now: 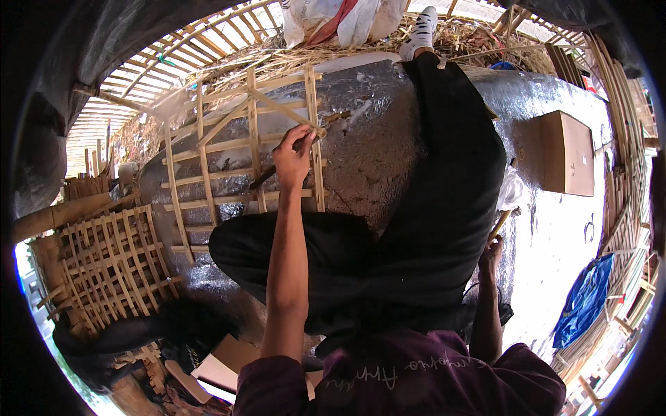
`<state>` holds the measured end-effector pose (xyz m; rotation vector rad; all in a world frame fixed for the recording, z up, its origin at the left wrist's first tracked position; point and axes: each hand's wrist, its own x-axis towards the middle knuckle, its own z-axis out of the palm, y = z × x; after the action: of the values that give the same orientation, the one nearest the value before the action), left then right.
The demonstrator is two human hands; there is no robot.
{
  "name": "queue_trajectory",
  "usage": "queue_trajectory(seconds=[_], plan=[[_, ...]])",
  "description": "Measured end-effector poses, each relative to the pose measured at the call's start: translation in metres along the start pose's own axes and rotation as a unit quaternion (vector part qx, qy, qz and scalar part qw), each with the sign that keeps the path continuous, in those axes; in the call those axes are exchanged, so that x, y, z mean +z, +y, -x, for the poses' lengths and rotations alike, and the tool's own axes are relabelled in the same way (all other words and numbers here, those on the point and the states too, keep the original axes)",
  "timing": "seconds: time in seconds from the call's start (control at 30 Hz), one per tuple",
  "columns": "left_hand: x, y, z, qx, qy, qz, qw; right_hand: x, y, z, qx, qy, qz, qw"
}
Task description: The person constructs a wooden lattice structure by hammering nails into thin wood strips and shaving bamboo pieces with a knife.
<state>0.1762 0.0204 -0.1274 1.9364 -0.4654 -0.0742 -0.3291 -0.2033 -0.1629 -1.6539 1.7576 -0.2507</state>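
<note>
Pinches a diagonal bamboo strip (284, 110) on the bamboo lattice (254, 142) with left hand (293, 156); grips a wooden-handled tool (501, 222) in right hand (490, 255).

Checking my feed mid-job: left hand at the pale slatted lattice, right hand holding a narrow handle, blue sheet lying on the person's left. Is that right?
Not quite: the blue sheet lies on the person's right, as the head view shows. The left hand is at the pale slatted lattice and the right hand holds a narrow handle.
</note>
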Motion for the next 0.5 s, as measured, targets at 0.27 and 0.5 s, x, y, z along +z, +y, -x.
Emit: queue_trajectory(seconds=[0.27, 0.5], plan=[[-0.010, -0.013, -0.001, 0.080, 0.017, -0.013, 0.997, -0.038, -0.062, 0.027, 0.082, 0.039, -0.249, 0.964], [0.007, -0.006, 0.000, 0.088, 0.000, -0.026, 0.996, -0.059, -0.160, 0.059, 0.037, -0.037, -0.399, 0.915]])
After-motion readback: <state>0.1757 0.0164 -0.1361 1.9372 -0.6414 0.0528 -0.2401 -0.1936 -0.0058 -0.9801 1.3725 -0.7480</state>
